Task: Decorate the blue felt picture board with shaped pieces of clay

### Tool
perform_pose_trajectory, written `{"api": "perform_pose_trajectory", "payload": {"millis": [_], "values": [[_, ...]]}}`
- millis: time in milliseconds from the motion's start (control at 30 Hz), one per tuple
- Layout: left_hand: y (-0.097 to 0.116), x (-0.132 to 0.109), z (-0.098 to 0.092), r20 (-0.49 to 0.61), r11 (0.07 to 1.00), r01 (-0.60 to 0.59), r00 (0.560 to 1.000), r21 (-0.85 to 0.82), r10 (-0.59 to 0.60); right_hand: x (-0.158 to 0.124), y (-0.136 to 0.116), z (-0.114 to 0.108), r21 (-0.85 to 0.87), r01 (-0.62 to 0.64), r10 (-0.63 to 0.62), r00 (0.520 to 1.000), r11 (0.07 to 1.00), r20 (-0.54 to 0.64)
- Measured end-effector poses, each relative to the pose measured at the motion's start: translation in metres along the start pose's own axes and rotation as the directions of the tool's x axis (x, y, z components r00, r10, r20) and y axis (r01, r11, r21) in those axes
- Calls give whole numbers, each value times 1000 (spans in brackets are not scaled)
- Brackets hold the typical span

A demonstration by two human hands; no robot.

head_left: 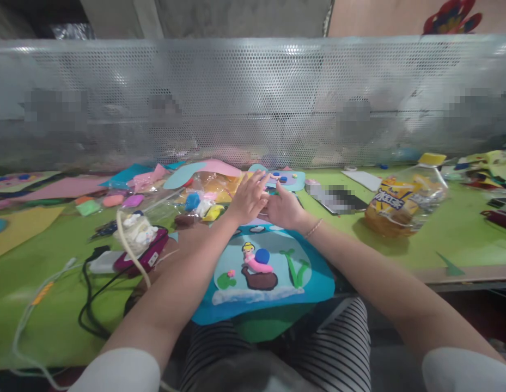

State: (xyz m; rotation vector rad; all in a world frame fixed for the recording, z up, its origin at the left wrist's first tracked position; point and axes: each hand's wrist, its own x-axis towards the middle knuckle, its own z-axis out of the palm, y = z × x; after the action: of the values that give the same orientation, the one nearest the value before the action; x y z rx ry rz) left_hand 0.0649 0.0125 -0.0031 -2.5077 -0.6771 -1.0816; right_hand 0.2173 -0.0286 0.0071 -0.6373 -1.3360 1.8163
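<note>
Above the far edge of a blue foam picture sheet, my two hands meet. My left hand has its fingers stretched out and lies against the fingers of my right hand. The right thumb points up, and its other fingers are partly hidden behind the left hand. Whether anything small lies between the palms cannot be seen. The picture sheet, near my lap, carries a clay snail with a pink body and blue shell, a brown clay piece, and green clay plants.
Bags of coloured clay lie to the left, near a purple power bank with cables. On the right stand a tilted bottle of amber liquid and a phone. A perforated metal panel closes off the table's back.
</note>
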Motion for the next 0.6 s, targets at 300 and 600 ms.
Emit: {"api": "perform_pose_trajectory", "payload": {"millis": [300, 600], "values": [[3, 3, -5, -4, 997, -27, 1000, 66, 27, 2, 2, -2, -2, -7, 7, 999, 1000, -40], [-2, -4, 3, 21, 999, 32, 999, 6, -32, 4, 7, -6, 155, -89, 83, 996, 984, 44]]}}
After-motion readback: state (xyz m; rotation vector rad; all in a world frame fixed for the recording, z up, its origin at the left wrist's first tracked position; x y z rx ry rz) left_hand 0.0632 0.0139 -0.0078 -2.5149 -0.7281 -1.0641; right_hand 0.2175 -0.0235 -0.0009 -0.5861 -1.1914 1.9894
